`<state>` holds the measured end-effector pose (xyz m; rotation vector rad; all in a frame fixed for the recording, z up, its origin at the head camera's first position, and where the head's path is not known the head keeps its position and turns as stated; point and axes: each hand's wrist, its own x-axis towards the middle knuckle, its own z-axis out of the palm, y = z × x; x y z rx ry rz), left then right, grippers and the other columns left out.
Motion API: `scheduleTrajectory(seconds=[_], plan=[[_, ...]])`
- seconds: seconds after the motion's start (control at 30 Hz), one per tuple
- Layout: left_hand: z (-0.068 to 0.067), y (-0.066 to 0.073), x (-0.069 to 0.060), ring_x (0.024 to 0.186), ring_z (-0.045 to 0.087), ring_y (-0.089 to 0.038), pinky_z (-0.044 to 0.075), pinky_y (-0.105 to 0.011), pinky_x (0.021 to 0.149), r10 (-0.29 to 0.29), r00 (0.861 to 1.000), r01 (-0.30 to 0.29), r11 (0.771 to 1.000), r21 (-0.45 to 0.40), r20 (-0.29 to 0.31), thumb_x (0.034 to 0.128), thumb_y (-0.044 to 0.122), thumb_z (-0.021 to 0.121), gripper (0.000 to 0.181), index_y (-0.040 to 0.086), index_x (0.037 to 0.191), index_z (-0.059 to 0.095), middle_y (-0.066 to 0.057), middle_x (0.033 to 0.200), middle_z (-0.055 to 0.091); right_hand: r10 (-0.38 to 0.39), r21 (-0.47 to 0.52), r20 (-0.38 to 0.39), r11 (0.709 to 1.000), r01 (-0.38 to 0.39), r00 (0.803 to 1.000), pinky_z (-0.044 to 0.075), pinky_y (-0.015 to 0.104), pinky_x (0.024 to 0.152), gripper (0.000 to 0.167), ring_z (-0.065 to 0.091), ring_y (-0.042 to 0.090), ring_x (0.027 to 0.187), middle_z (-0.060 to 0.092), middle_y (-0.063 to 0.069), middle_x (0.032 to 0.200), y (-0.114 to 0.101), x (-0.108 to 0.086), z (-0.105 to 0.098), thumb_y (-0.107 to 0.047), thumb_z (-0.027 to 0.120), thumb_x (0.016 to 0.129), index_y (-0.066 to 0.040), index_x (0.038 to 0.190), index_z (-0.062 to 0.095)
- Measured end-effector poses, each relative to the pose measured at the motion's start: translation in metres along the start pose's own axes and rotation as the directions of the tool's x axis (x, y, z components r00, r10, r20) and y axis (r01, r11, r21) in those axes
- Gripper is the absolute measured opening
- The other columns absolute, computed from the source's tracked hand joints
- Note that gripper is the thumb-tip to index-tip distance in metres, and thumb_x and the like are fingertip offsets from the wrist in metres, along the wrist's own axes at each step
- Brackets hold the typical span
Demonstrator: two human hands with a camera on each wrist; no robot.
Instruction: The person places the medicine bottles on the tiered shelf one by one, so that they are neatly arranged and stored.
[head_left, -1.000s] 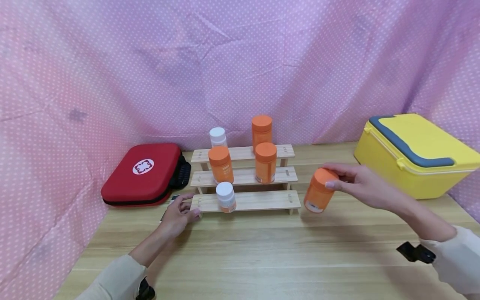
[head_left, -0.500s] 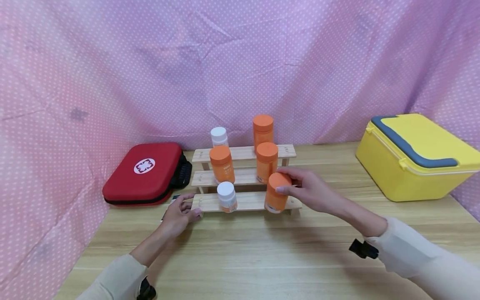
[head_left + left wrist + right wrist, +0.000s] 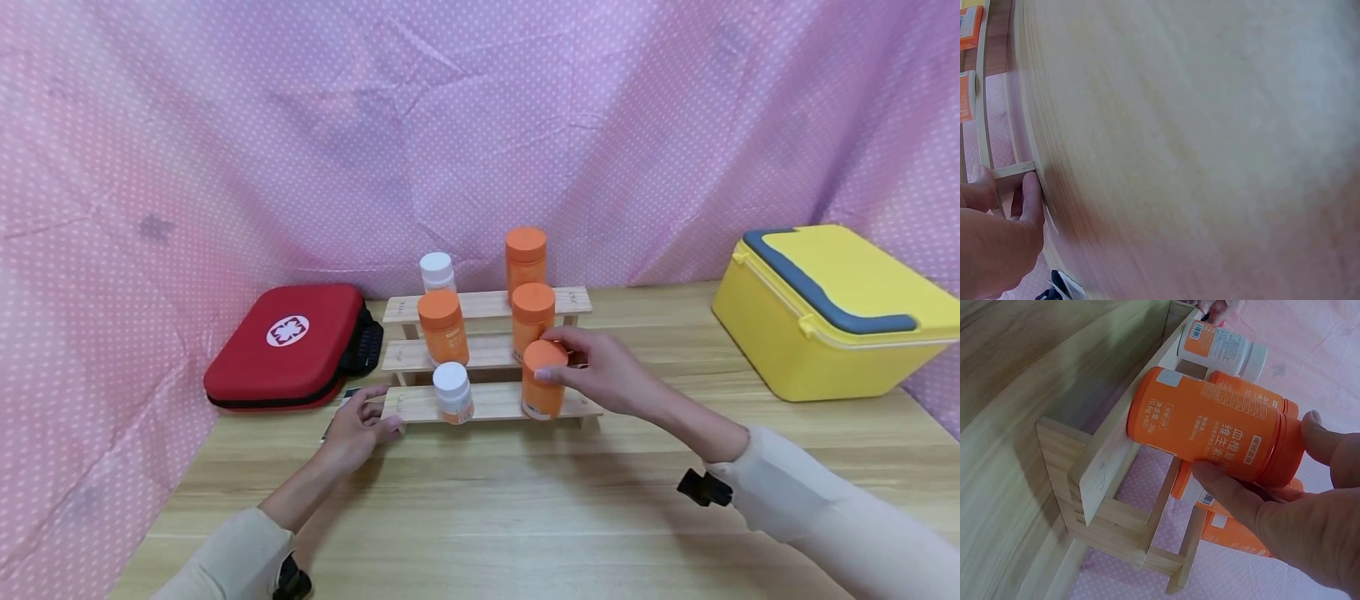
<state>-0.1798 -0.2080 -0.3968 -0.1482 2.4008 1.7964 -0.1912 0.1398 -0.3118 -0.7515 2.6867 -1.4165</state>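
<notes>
A three-step wooden rack (image 3: 491, 402) stands on the table. My right hand (image 3: 600, 371) grips an orange pill bottle (image 3: 542, 390) near its cap, at the right of the lowest step; in the right wrist view the bottle (image 3: 1207, 422) has its base at the plank. My left hand (image 3: 354, 429) holds the left end of that step, with thumb and finger about its leg (image 3: 1015, 169) in the left wrist view. A small white bottle (image 3: 453, 396) is on the same step. Orange bottles (image 3: 444, 333) occupy the middle step. Up top are a white bottle (image 3: 437, 271) and an orange bottle (image 3: 526, 260).
Left of the rack lies a red first-aid case (image 3: 288, 346) with a white emblem. A yellow box (image 3: 817, 317) with a grey handle stands at the right. Behind everything hangs a pink dotted cloth (image 3: 480, 125). The wooden tabletop (image 3: 480, 508) extends in front.
My right hand has carried the orange pill bottle leftward, from beside the rack to the right part of the lowest step. My left hand has stayed at the rack's left end.
</notes>
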Motion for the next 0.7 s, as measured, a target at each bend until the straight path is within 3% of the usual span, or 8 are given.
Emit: scheduleTrajectory(seconds=[0.53, 0.7], plan=[[-0.0009, -0.0003, -0.0004, 0.088, 0.064, -0.015, 0.058, -0.028, 0.078, -0.008, 1.0, 0.008, 0.999, 0.034, -0.005, 0.0893, -0.006, 0.062, 0.059, -0.001, 0.141, 0.036, -0.024, 0.113, 0.062, 0.027, 0.013, -0.001, 1.0, -0.027, 1.0, 0.053, 0.033, 0.077, 0.037, 0.062, 0.016, 0.086, 0.066, 0.005, 0.101, 0.0, 0.0008, 0.0019, -0.02, 0.075, 0.084, -0.006, 0.117, 0.063], [-0.0002, 0.0, -0.0003, 0.091, 0.064, -0.017, 0.057, -0.027, 0.078, -0.017, 1.0, 0.018, 0.998, 0.063, -0.017, 0.0893, -0.004, 0.063, 0.058, 0.0, 0.141, 0.036, -0.025, 0.116, 0.06, 0.059, 0.041, 0.003, 0.997, -0.059, 0.998, 0.055, 0.038, 0.085, 0.042, 0.064, 0.023, 0.098, 0.066, 0.011, 0.111, 0.0003, -0.0024, 0.0003, -0.02, 0.072, 0.088, -0.003, 0.123, 0.056]])
